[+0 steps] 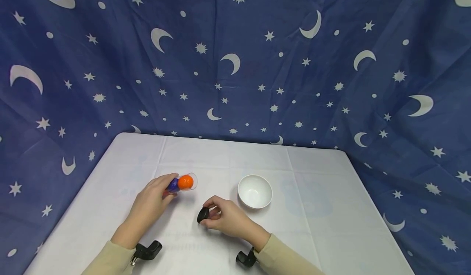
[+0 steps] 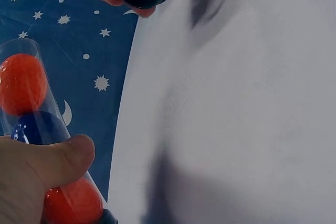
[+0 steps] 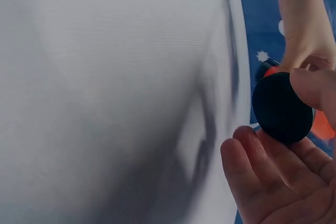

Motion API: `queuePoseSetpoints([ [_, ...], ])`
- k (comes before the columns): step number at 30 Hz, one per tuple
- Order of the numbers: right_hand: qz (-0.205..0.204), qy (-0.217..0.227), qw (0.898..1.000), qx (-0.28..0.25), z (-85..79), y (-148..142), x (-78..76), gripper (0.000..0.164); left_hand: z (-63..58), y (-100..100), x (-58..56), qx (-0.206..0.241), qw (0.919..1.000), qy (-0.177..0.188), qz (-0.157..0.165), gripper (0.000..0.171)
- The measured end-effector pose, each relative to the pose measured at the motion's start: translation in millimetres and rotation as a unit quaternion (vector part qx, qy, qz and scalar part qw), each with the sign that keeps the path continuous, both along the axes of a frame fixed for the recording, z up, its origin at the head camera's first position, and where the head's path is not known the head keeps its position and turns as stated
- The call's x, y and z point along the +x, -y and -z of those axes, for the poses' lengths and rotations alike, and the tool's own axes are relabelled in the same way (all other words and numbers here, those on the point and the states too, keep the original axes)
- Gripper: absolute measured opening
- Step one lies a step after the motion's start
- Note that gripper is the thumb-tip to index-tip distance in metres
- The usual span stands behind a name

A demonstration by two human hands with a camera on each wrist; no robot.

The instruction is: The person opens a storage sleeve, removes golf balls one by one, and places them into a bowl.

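My left hand (image 1: 149, 199) grips a clear tube (image 1: 195, 181) with its thumb across the side, as the left wrist view shows. Inside are an orange ball (image 1: 185, 182) nearest the uncovered end, a dark blue ball (image 2: 37, 128) behind it and another orange ball (image 2: 73, 201) below the thumb. Something dark covers the tube's lower end. To the right and nearer me, my right hand (image 1: 229, 218) pinches a round black cap (image 3: 282, 107) between thumb and fingers, apart from the tube. A white bowl (image 1: 255, 192) stands on the table beyond the right hand.
A white cloth covers the table (image 1: 331, 226). Behind it and along its sides hangs a dark blue curtain (image 1: 257, 21) with moons and stars. Black wrist camera mounts (image 1: 148, 251) stick out below both hands, close over the cloth.
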State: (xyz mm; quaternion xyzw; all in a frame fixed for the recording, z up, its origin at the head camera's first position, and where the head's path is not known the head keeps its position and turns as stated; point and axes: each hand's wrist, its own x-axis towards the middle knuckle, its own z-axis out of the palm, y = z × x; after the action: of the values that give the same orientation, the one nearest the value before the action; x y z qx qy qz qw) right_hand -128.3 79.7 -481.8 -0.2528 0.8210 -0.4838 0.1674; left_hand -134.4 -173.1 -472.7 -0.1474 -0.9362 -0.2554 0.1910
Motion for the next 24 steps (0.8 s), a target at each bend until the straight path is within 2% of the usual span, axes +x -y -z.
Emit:
queuePoseSetpoints([
  [8,-0.027,-0.089,0.994,0.06,12.1,1.8,0.0,0.041,5.5,0.6,-0.4,-0.001,0.9999,0.011,-0.004,0.065],
  [14,-0.027,-0.122,0.986,0.107,16.0,-0.2,0.0,0.043,6.6,0.4,-0.7,-0.004,0.9998,0.017,-0.006,0.065],
  [20,-0.042,-0.165,0.975,0.142,16.8,-2.9,-0.1,0.054,8.9,1.4,-1.3,-0.005,0.9998,0.018,-0.008,0.065],
  [24,-0.045,-0.163,0.975,0.145,16.1,-2.6,0.7,0.058,9.9,1.7,-1.0,-0.007,0.9999,0.015,-0.006,0.065],
])
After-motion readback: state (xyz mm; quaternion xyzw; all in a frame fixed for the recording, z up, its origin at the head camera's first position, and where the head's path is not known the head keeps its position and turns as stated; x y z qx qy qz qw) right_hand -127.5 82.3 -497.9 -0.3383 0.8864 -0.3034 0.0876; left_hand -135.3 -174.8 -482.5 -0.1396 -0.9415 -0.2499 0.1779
